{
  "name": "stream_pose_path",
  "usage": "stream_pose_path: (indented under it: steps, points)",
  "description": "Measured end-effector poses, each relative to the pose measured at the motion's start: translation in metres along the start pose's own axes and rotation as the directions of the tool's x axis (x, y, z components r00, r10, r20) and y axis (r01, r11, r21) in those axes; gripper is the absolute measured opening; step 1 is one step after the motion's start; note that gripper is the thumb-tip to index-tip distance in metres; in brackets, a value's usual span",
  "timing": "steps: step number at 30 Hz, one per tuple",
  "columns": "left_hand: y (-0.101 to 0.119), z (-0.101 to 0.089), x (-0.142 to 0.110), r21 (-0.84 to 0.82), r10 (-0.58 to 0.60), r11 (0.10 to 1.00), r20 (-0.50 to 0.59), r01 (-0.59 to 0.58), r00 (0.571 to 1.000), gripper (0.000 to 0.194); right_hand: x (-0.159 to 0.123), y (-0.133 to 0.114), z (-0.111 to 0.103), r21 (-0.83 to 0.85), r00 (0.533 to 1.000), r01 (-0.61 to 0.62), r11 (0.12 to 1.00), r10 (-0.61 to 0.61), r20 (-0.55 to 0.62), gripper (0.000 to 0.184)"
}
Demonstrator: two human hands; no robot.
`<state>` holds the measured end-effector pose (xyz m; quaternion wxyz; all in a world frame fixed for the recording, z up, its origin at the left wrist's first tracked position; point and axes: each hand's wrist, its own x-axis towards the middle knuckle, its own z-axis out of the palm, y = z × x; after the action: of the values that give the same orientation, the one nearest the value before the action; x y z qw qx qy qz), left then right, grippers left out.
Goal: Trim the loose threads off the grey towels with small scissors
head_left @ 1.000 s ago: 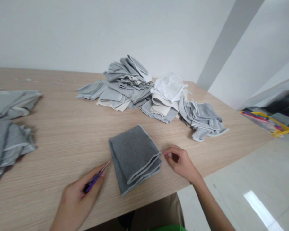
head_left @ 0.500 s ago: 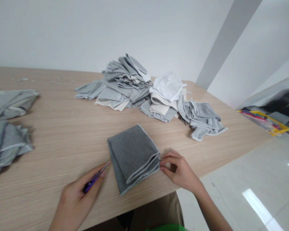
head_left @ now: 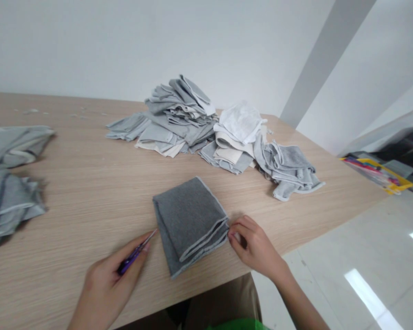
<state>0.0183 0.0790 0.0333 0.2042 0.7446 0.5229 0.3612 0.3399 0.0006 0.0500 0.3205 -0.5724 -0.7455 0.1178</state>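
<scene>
A folded dark grey cloth [head_left: 189,222] lies on the wooden table [head_left: 89,183] near its front edge. My left hand [head_left: 108,286] rests on the table left of the cloth, closed around small purple-handled scissors [head_left: 136,253] whose tip points at the cloth's left edge. My right hand [head_left: 253,245] sits at the cloth's right corner, fingers curled in a pinch that touches the layered edges; whether a thread is between them is too small to tell.
A heap of grey and white cloths [head_left: 206,133] covers the table's far middle and right. More grey cloths [head_left: 10,183] lie at the left edge. A yellow tray [head_left: 382,176] with items stands on the floor to the right.
My right hand has moved down and left, from just off the cloth's corner to touching it. The left hand and scissors have stayed put.
</scene>
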Motion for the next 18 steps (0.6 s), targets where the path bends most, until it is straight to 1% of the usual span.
stream_pose_path:
  steps: [3,6,12,15,18]
  points:
    - [0.0046,-0.0017,0.0009,-0.007,0.001,1.0,-0.008,-0.001,1.0,0.04,-0.002,-0.0011,0.0002,-0.037,1.0,-0.009,0.999,0.01,0.011,0.011]
    - [0.0082,-0.0032,0.0017,-0.013,0.012,1.0,-0.01,-0.012,1.0,0.037,-0.0036,-0.0017,0.0002,-0.025,0.999,-0.035,0.999,0.035,0.002,0.01]
    - [0.0058,-0.0028,0.0015,-0.004,0.032,0.999,0.006,-0.032,0.999,0.034,-0.0079,-0.002,0.0014,0.008,0.998,-0.068,0.998,0.068,-0.002,0.01]
    - [0.0066,-0.0036,0.002,0.012,0.043,0.999,0.006,-0.043,0.999,0.034,-0.0092,-0.003,0.0007,0.055,0.997,-0.079,0.995,0.08,-0.011,0.01]
    - [0.0105,-0.0047,0.0029,0.013,0.065,0.998,-0.008,-0.065,0.998,0.033,-0.0099,-0.0039,-0.0018,0.141,0.995,-0.088,0.986,0.094,-0.035,0.011]
